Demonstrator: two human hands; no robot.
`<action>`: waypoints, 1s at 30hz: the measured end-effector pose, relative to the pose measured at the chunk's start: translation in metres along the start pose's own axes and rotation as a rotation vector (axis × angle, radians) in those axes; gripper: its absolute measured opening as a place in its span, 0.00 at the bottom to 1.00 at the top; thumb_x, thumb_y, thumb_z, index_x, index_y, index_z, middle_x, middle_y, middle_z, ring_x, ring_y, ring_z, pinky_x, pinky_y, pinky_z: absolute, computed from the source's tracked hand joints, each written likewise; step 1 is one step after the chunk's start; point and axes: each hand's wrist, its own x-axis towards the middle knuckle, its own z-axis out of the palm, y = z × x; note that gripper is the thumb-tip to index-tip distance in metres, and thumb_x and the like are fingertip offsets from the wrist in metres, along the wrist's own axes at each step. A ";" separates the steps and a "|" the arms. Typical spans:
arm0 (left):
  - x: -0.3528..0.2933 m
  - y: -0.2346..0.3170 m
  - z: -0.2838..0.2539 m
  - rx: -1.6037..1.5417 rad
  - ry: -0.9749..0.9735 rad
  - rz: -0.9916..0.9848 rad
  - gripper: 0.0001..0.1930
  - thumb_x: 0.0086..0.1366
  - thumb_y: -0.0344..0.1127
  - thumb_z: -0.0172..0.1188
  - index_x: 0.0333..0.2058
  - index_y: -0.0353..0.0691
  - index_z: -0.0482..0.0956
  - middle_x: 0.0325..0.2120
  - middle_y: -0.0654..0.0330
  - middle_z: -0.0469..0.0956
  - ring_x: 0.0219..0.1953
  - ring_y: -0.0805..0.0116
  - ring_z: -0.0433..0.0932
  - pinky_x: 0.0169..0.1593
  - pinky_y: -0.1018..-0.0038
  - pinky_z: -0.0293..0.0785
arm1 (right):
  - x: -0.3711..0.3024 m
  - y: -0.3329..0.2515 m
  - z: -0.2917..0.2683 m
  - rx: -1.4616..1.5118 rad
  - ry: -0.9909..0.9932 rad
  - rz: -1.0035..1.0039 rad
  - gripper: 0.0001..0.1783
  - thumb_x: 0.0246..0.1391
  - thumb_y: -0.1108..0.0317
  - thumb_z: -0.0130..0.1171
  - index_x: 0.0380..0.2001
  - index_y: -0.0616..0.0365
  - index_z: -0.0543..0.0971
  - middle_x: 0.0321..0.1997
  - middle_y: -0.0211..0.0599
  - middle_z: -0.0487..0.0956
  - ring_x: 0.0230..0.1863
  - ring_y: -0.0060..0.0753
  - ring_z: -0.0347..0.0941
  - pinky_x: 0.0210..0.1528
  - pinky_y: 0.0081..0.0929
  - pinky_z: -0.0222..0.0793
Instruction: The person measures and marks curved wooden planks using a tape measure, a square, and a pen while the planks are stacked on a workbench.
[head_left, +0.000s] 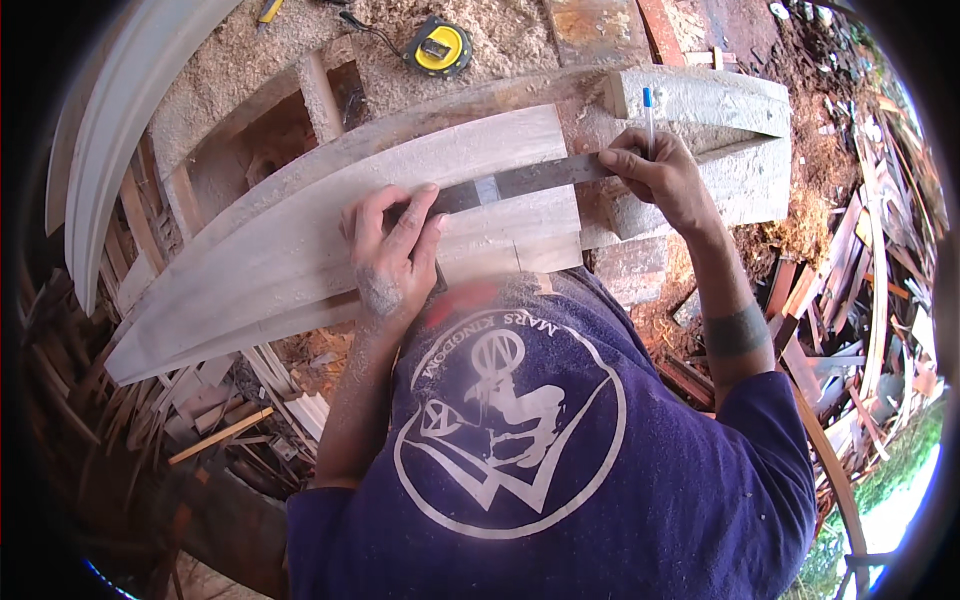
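A long, pale, curved wooden piece point(330, 220) lies across the workbench before me, its wide end to the right and its tip at the lower left. Across its upper face runs a flat grey metal ruler point(540, 178) with a shiny patch near the middle. My left hand point(390, 250) grips the ruler's left end, fingers bent over it; a dark edge shows below that hand, mostly hidden. At the other end, my right hand point(655, 180) pinches the ruler between thumb and fingers. A white pen point(649, 115) with a blue end sticks up from the same right hand.
A yellow and black tape measure point(438, 47) rests on the sawdust-covered bench. More shaped pale wood point(740, 180) lies at the right, and a curved length point(135, 120) at the far left. Scrap wood strips point(830, 300) pile up on both sides.
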 end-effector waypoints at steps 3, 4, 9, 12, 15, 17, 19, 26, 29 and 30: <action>0.001 -0.002 0.000 0.014 -0.002 0.013 0.20 0.59 0.30 0.72 0.51 0.43 0.86 0.43 0.56 0.76 0.46 0.55 0.73 0.54 0.60 0.69 | -0.001 -0.001 0.001 0.000 0.011 -0.018 0.14 0.66 0.58 0.66 0.29 0.56 0.83 0.15 0.14 0.65 0.16 0.08 0.51 0.19 0.18 0.42; 0.002 -0.002 0.001 0.012 -0.003 0.013 0.20 0.59 0.30 0.72 0.51 0.43 0.86 0.43 0.56 0.76 0.46 0.55 0.73 0.54 0.60 0.69 | 0.000 -0.001 0.001 0.000 0.012 -0.016 0.14 0.66 0.58 0.66 0.29 0.56 0.83 0.15 0.14 0.65 0.16 0.08 0.51 0.19 0.18 0.42; 0.002 -0.003 0.001 0.002 -0.006 0.019 0.20 0.58 0.29 0.72 0.51 0.43 0.87 0.43 0.57 0.76 0.46 0.56 0.73 0.54 0.61 0.69 | 0.000 -0.002 0.000 -0.001 -0.002 0.001 0.14 0.65 0.58 0.66 0.29 0.56 0.83 0.15 0.14 0.64 0.16 0.08 0.51 0.19 0.18 0.41; 0.002 -0.004 0.001 0.001 -0.010 0.023 0.20 0.58 0.29 0.73 0.51 0.44 0.87 0.43 0.57 0.76 0.46 0.56 0.73 0.54 0.61 0.68 | 0.000 -0.002 -0.001 0.017 -0.006 0.006 0.14 0.65 0.59 0.67 0.29 0.56 0.83 0.16 0.13 0.64 0.16 0.08 0.51 0.19 0.18 0.41; 0.003 -0.004 -0.001 0.000 -0.008 0.031 0.21 0.57 0.29 0.73 0.51 0.44 0.87 0.43 0.58 0.76 0.46 0.56 0.73 0.54 0.61 0.69 | -0.001 -0.003 0.000 0.011 0.000 0.005 0.13 0.64 0.60 0.67 0.29 0.56 0.82 0.16 0.13 0.63 0.16 0.08 0.51 0.19 0.18 0.41; 0.002 -0.004 0.001 -0.011 -0.005 0.023 0.21 0.57 0.29 0.73 0.51 0.44 0.87 0.43 0.58 0.76 0.46 0.56 0.73 0.54 0.61 0.69 | 0.000 -0.003 -0.002 0.041 -0.008 0.022 0.14 0.62 0.58 0.69 0.29 0.56 0.84 0.16 0.15 0.66 0.17 0.08 0.54 0.19 0.18 0.44; 0.002 -0.005 0.002 -0.021 -0.002 0.014 0.21 0.57 0.29 0.73 0.51 0.45 0.87 0.43 0.58 0.76 0.46 0.56 0.73 0.54 0.62 0.69 | 0.000 -0.003 -0.003 0.071 -0.016 0.040 0.14 0.60 0.56 0.71 0.29 0.56 0.86 0.16 0.16 0.69 0.17 0.09 0.57 0.19 0.18 0.47; 0.003 -0.005 0.001 -0.015 -0.001 0.018 0.22 0.56 0.28 0.73 0.51 0.45 0.87 0.42 0.58 0.76 0.46 0.56 0.72 0.54 0.62 0.69 | 0.001 -0.005 -0.004 0.067 -0.024 0.055 0.14 0.62 0.58 0.70 0.29 0.57 0.86 0.17 0.17 0.70 0.17 0.10 0.58 0.20 0.17 0.48; 0.003 -0.006 0.001 -0.017 0.003 0.020 0.22 0.55 0.27 0.74 0.51 0.45 0.88 0.42 0.58 0.76 0.46 0.56 0.72 0.54 0.62 0.69 | -0.003 -0.013 -0.004 -0.090 0.073 0.027 0.16 0.65 0.57 0.65 0.30 0.58 0.86 0.18 0.21 0.73 0.19 0.15 0.62 0.22 0.20 0.55; 0.003 -0.006 0.002 -0.019 0.009 0.025 0.23 0.54 0.27 0.74 0.51 0.44 0.88 0.42 0.58 0.76 0.46 0.56 0.72 0.54 0.62 0.69 | -0.003 -0.015 -0.003 -0.212 0.179 -0.010 0.18 0.67 0.56 0.63 0.30 0.59 0.86 0.18 0.24 0.75 0.20 0.18 0.65 0.24 0.21 0.60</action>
